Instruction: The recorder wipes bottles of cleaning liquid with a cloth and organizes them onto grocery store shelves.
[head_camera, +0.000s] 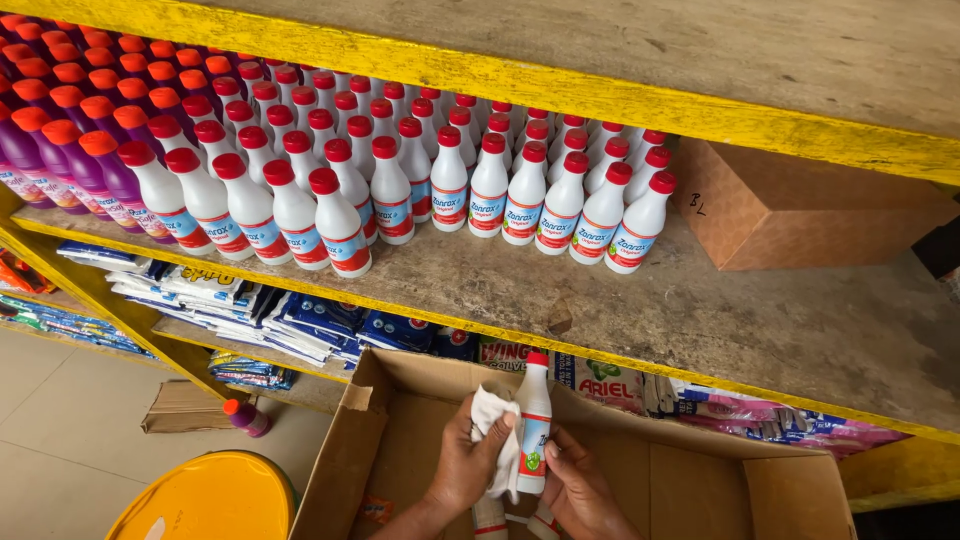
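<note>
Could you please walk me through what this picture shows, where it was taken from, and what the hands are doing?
This single picture comes from a camera worn on a person's head, looking down at their own two bare hands; there is no machine here. The left hand presses a white cloth against a white bottle with a red cap, while the right hand steadies that bottle from below. Both hands are above an open cardboard box, where more bottles of the same kind peek out. Ahead is a yellow-edged wooden shelf carrying rows of white red-capped bottles, purple bottles at the left, and a closed brown carton at the right. Lower shelves hold flat sachet packs. On the floor sit a yellow lid and one small purple bottle.
</note>
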